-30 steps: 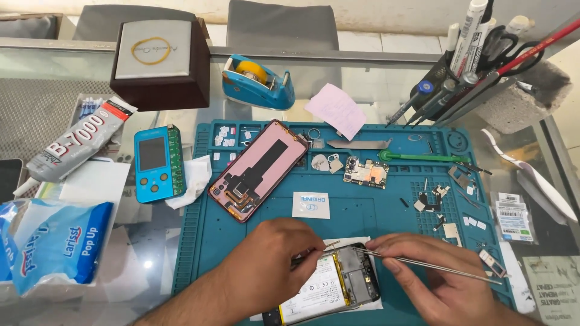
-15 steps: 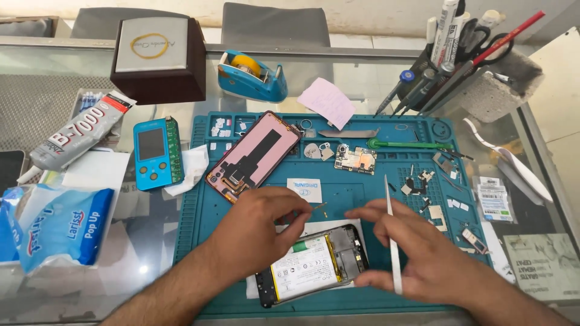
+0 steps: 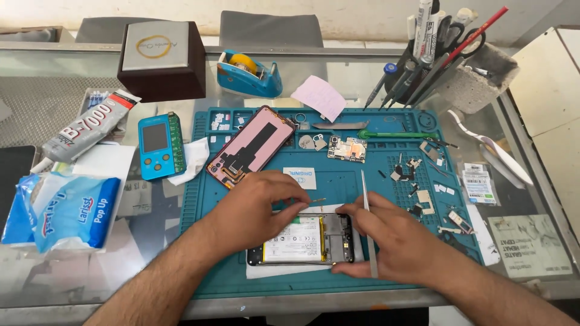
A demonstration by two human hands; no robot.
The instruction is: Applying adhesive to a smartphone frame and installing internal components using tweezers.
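Tweezers (image 3: 367, 223) now upright (formerly flat)
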